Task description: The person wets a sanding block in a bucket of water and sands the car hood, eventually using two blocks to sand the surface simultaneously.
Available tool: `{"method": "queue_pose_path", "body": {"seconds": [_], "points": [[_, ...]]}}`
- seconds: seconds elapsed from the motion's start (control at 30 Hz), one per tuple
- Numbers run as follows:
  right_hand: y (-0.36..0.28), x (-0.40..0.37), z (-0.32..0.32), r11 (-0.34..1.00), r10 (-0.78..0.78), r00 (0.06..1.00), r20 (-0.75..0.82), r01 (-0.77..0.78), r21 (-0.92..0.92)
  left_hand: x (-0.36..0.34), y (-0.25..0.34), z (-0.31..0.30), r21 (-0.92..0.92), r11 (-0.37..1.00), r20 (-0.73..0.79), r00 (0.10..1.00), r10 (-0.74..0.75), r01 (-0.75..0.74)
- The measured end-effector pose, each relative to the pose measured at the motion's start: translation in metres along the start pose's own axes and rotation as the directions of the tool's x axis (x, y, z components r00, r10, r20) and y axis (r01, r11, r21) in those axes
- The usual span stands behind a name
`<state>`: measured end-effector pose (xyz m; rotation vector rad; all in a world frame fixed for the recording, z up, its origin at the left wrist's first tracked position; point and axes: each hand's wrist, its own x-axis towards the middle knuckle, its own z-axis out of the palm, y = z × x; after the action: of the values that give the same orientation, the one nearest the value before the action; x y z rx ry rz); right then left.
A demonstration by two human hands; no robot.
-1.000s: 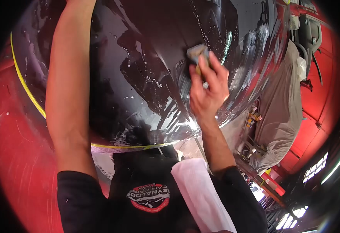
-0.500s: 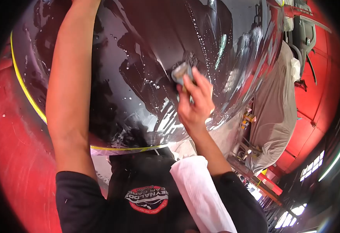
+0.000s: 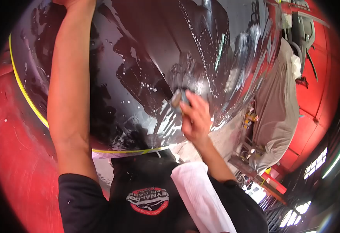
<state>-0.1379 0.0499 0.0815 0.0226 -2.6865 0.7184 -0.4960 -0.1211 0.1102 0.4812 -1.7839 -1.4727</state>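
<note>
Currently pressing small grey rectangular pad [image 3: 176, 98] onto wet glossy black panel [image 3: 139, 54], right hand [image 3: 195, 118] fingers [image 3: 191, 101] clamped round it, just up-left of palm; left hand [image 3: 72, 2] grip unclear.

Left hand [image 3: 73, 3] mostly beyond top edge; pad [image 3: 176, 98] half behind fingers [image 3: 195, 104]

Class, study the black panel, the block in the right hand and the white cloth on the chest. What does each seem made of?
Black panel: probably painted metal, glossy and wet, mirroring lights, beaded with droplets.
Block in the right hand: grey foam or rubber perhaps, matt, too blurred to settle.
White cloth: soft towel, fabric or paper, matt, ribbed.
</note>
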Motion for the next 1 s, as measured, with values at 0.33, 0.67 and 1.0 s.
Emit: {"method": "queue_pose_path", "body": {"seconds": [0.33,0.67,1.0], "points": [[-0.001,0.017,-0.006,0.999,-0.045,0.994,0.099,0.045,0.003,0.007,-0.016,0.004,-0.062,0.993,0.006,0.995,0.104,-0.104],[0.001,0.045,0.001,0.995,-0.091,0.991,0.094,0.086,0.058,-0.013,0.009,-0.008,-0.006,0.999,0.04,0.998,0.044,-0.044],[0.002,0.025,-0.008,0.999,-0.027,0.997,0.068,0.026,0.018,0.069,-0.095,0.015,0.776,0.062,0.506,0.679,0.531,-0.627]]}}
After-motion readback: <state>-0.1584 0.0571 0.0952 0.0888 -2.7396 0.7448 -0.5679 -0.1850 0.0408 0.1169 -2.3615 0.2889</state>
